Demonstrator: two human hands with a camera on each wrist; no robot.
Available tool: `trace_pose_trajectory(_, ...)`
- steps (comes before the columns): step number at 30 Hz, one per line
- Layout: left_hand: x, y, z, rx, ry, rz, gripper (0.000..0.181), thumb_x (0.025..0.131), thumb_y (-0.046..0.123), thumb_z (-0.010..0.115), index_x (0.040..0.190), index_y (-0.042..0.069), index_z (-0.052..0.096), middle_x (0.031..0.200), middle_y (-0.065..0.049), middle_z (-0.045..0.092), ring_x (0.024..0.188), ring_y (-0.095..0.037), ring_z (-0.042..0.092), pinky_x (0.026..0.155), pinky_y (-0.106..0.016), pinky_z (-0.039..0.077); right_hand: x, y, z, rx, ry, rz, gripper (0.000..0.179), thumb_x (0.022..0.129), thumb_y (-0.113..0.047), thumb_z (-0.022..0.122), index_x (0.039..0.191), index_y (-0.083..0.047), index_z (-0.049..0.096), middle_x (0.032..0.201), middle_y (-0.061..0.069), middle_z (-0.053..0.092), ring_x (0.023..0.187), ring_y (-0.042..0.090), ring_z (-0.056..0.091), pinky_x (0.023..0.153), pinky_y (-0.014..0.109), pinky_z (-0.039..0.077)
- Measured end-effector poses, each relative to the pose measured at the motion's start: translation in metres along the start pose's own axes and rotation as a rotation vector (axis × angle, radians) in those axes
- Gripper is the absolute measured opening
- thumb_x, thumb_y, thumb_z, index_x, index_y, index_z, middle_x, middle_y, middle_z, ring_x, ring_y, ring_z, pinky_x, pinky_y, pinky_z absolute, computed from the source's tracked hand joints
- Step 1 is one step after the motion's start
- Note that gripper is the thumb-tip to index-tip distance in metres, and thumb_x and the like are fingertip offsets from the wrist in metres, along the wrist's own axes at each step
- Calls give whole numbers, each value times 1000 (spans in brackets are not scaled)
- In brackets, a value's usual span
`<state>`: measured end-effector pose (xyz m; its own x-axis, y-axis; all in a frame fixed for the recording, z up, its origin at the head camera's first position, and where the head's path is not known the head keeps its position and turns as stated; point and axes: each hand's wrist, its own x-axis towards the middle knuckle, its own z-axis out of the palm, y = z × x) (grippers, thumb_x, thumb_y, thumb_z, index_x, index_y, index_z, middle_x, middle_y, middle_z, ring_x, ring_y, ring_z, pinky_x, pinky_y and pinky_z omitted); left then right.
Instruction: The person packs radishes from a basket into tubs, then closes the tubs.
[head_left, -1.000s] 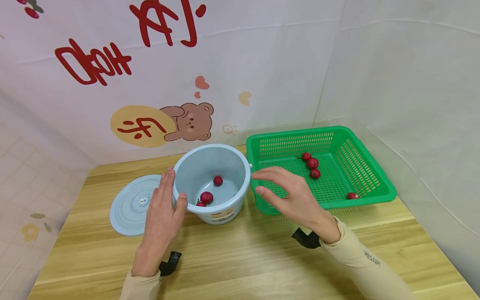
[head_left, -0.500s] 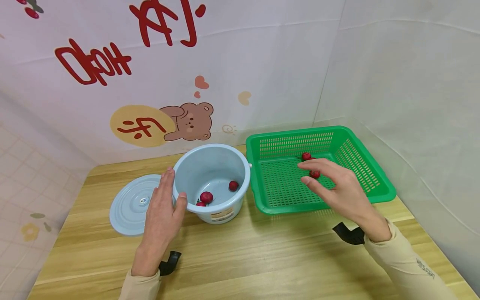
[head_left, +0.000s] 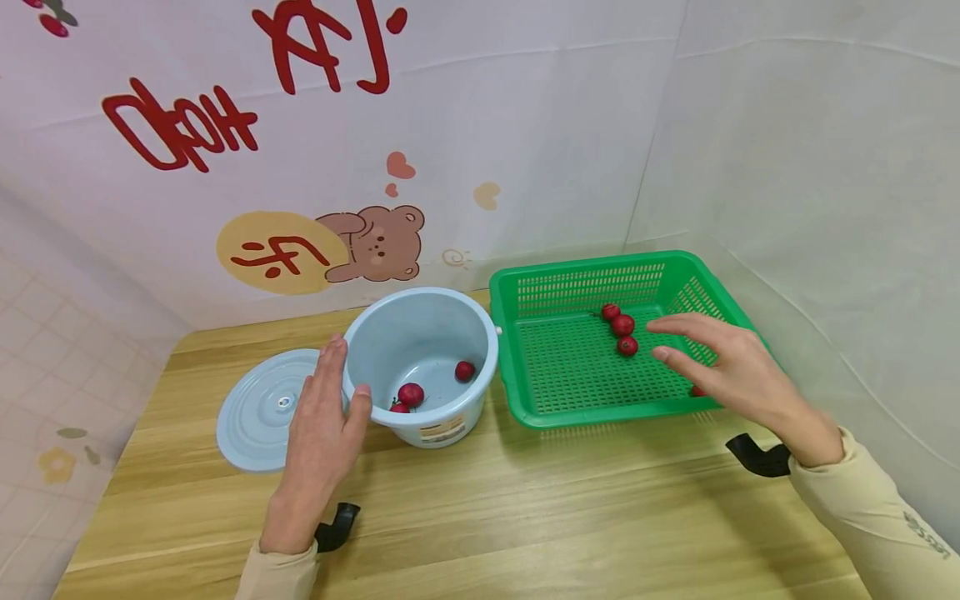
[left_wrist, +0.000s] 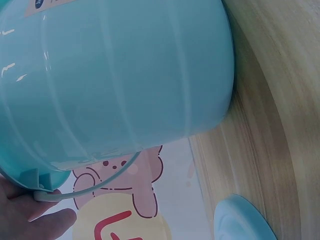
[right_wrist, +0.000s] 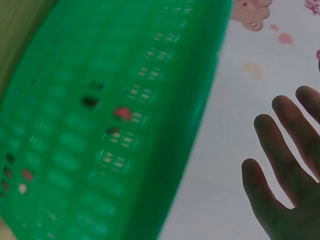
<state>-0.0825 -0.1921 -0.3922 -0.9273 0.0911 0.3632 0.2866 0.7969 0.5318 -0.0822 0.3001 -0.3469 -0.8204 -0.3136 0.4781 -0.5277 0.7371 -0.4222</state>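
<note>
My left hand (head_left: 322, 433) rests with fairly straight fingers against the left side of a light-blue bucket (head_left: 487, 329), its thumb at the rim. In the left wrist view its fingers (left_wrist: 55, 225) are beside the joint of the bucket's handle (left_wrist: 95, 188). Inside the bucket lie small round red radishes, one (head_left: 465, 371) near the right wall and others (head_left: 411, 394) nearer the front. My right hand (head_left: 738, 367), fingers spread and holding nothing, hovers over the right part of a green basket (head_left: 517, 367). Several radishes (head_left: 622, 325) lie there, one (head_left: 698, 391) partly hidden beneath the hand.
A round blue lid (head_left: 258, 417) lies on the wooden table (head_left: 480, 517) left of the bucket. The basket stands close against the bucket's right side. Behind and to the right hang white printed cloth walls (head_left: 570, 150).
My right hand has moved right, from beside the bucket's rim across to the basket's right side. One radish in the bucket has rolled toward the right wall. The left hand stays put.
</note>
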Motion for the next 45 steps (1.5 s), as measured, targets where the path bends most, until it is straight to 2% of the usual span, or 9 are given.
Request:
trace_pose_trajectory(5,0,-1,0,1,5,3,64,104,28,48,160,2,33,168,-13,31,155,-35,26,120,-66,25,-3,11,-6,-27,-46,27,41,87,-8,82,126,-16,73,125,3,72,124,-3,55,99,3,32)
trace_pose_trajectory(10,0,1,0,0,2,-1,64,104,27,48,161,2,33,167,-14,31,155,-36,26,120,-66,25,2,15,-17,-56,-82,-29,41,86,-9,83,125,-15,73,124,3,73,125,11,59,102,4,31)
trace_pose_trajectory(15,0,2,0,-4,1,-4,64,104,28,49,161,3,33,167,-14,31,154,-37,26,119,-67,25,13,13,-33,-80,-87,-69,41,85,-8,83,124,-14,74,122,2,74,130,-4,50,104,4,30)
trace_pose_trajectory(17,0,2,-1,-5,3,-4,64,104,28,49,161,3,33,167,-14,31,154,-37,27,119,-67,25,18,11,-39,-85,-98,-53,40,87,-9,82,125,-15,74,123,0,73,130,-10,47,101,3,30)
trace_pose_trajectory(22,-1,0,0,-4,12,3,64,104,27,49,160,2,33,167,-14,32,154,-37,27,119,-67,26,31,5,-47,-93,-148,12,37,93,-15,77,129,-18,72,127,-5,71,123,-13,48,95,4,32)
trace_pose_trajectory(27,-1,-1,0,-3,15,10,64,104,27,49,160,1,34,167,-14,32,154,-36,27,118,-68,26,45,7,-48,-90,-203,40,36,97,-20,74,132,-25,70,129,-8,70,123,2,56,93,14,38)
trace_pose_trajectory(32,-1,-2,1,-1,14,12,64,104,27,48,160,1,33,167,-13,32,154,-35,27,119,-67,26,58,13,-45,-64,-266,85,34,99,-26,71,133,-27,69,133,-3,68,127,23,58,96,36,45)
trace_pose_trajectory(36,-1,-2,2,-2,14,14,64,104,27,48,160,2,33,167,-13,32,155,-35,26,119,-67,26,70,18,-40,-35,-302,127,32,100,-31,69,132,-23,70,132,0,69,130,27,58,100,48,45)
trace_pose_trajectory(45,-1,-2,2,-1,14,9,64,104,27,48,161,2,32,168,-11,31,155,-34,26,119,-66,25,89,41,-24,12,-400,214,38,99,-45,68,133,-27,69,132,-4,69,123,26,62,101,52,48)
